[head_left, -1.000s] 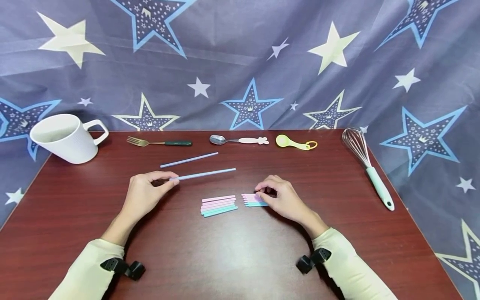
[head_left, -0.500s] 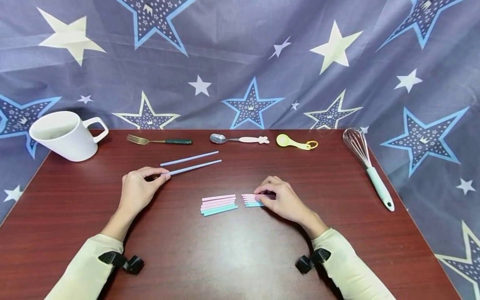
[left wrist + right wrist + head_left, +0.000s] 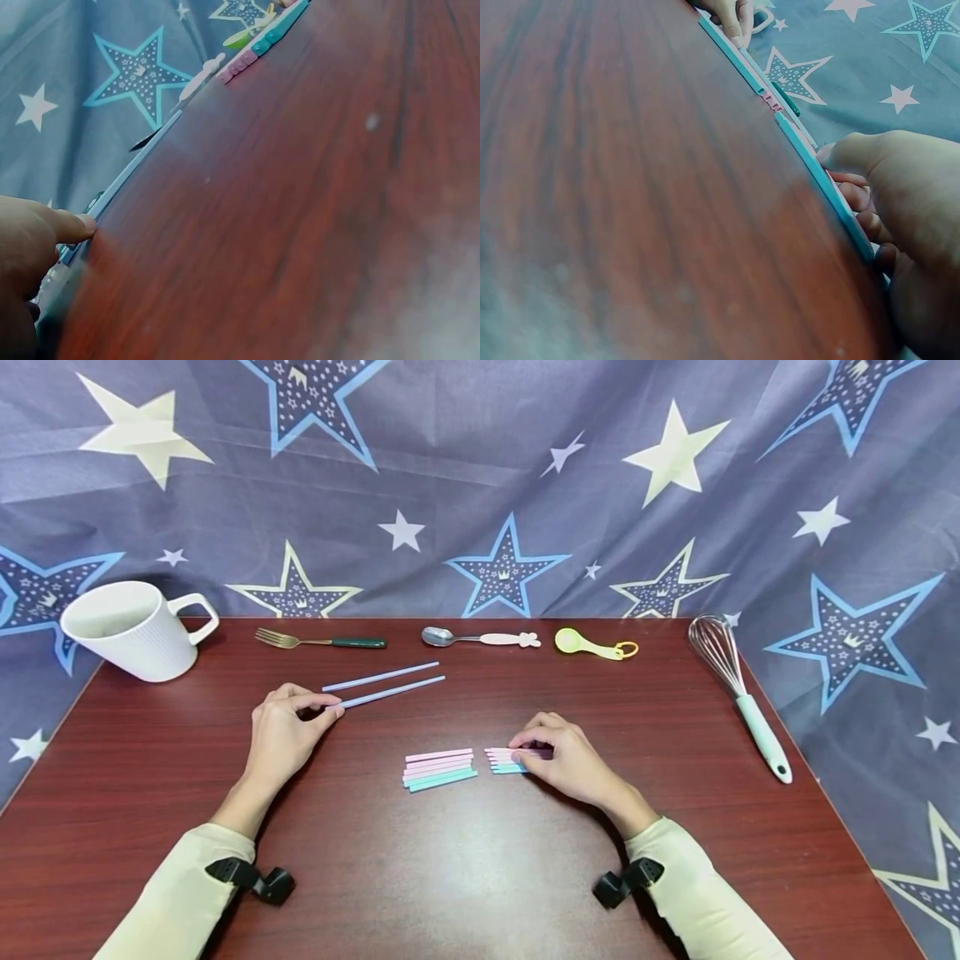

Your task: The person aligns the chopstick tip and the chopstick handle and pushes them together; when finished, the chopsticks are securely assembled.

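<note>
In the head view my left hand [image 3: 283,727] pinches the left end of a blue chopstick [image 3: 393,692] between thumb and forefinger. A second blue chopstick [image 3: 381,676] lies almost parallel just behind it. My right hand [image 3: 561,753] has its thumb and fingertips curled at a row of slim pink and teal bars [image 3: 504,758], pinching at the pink ones; the hand hides their right ends. Left of them lies another row of pink and teal bars [image 3: 438,768]. The right wrist view shows the thumb [image 3: 855,152] at the row, beside a teal bar [image 3: 821,180].
Along the back edge lie a white mug [image 3: 138,631], a fork [image 3: 318,640], a spoon [image 3: 480,638] and a yellow measuring spoon [image 3: 596,645]. A whisk [image 3: 738,697] lies at the right edge. A star-patterned cloth [image 3: 420,460] hangs behind the brown table [image 3: 465,877].
My left hand has moved left and back with its chopstick, bringing it close to the other one, and barely shifted in the last half second. The right hand has settled nearer the bars.
</note>
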`<state>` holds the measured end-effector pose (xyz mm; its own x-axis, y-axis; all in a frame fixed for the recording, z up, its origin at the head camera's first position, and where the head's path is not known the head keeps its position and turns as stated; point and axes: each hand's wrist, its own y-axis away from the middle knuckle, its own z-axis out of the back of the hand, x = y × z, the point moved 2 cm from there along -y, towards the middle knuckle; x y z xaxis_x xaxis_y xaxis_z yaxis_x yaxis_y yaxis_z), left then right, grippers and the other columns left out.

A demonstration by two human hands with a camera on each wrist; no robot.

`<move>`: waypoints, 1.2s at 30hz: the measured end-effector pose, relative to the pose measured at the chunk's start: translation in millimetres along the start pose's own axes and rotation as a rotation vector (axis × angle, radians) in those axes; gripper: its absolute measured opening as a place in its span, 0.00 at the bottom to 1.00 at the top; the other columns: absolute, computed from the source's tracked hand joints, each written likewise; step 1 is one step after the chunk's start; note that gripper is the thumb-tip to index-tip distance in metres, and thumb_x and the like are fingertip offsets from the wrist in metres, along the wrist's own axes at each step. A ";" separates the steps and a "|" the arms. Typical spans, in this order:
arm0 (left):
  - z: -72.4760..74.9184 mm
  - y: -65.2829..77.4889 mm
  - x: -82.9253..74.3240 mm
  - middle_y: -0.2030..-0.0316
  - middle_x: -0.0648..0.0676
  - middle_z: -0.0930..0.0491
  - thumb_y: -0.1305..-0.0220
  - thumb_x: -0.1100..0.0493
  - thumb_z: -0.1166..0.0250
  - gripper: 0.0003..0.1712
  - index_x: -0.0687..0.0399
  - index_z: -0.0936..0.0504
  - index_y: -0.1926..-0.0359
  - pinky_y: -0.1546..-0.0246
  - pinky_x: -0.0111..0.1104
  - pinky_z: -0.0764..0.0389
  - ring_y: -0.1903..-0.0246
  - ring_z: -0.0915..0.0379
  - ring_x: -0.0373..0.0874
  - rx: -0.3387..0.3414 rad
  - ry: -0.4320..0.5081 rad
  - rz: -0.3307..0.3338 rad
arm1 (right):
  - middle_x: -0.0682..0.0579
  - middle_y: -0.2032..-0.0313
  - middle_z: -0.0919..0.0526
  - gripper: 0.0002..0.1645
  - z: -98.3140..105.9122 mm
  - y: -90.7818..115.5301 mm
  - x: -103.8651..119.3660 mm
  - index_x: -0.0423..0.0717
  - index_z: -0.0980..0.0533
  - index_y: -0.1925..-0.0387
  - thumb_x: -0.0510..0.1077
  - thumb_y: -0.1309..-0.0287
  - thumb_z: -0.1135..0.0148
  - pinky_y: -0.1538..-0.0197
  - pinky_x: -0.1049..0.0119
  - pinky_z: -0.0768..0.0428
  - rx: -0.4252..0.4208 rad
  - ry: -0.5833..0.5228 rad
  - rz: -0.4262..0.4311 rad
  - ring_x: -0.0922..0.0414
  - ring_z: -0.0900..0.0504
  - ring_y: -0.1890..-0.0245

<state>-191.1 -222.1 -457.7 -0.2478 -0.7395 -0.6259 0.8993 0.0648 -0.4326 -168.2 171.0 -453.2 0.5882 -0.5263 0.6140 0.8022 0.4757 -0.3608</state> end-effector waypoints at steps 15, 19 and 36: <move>-1.4 -5.7 -1.0 0.78 0.53 0.21 0.43 0.60 0.22 0.05 0.54 0.07 0.65 0.62 0.38 0.38 0.76 0.39 0.25 0.003 -0.039 0.002 | 0.56 0.66 0.16 0.06 -2.7 2.3 -4.4 0.50 0.12 0.63 0.39 0.44 0.24 0.60 0.67 0.23 0.000 0.016 -0.019 0.61 0.20 0.62; -0.9 -6.2 0.2 0.79 0.53 0.22 0.43 0.59 0.22 0.05 0.55 0.07 0.65 0.62 0.39 0.38 0.77 0.40 0.24 0.001 -0.044 0.004 | 0.57 0.66 0.16 0.06 -3.6 2.3 -5.0 0.51 0.12 0.64 0.40 0.44 0.25 0.60 0.68 0.23 0.000 0.018 -0.015 0.62 0.20 0.63; 1.2 -5.5 -1.3 0.76 0.54 0.19 0.43 0.61 0.23 0.06 0.57 0.08 0.64 0.61 0.38 0.38 0.75 0.39 0.23 -0.021 -0.039 0.018 | 0.57 0.66 0.16 0.06 -2.5 1.1 -2.8 0.50 0.12 0.64 0.39 0.45 0.24 0.61 0.70 0.25 -0.007 0.016 -0.005 0.63 0.21 0.63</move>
<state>-195.2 -222.3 -453.7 -0.2169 -0.7636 -0.6082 0.8958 0.0919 -0.4348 -168.8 171.2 -457.0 0.5857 -0.5400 0.6045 0.8058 0.4683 -0.3624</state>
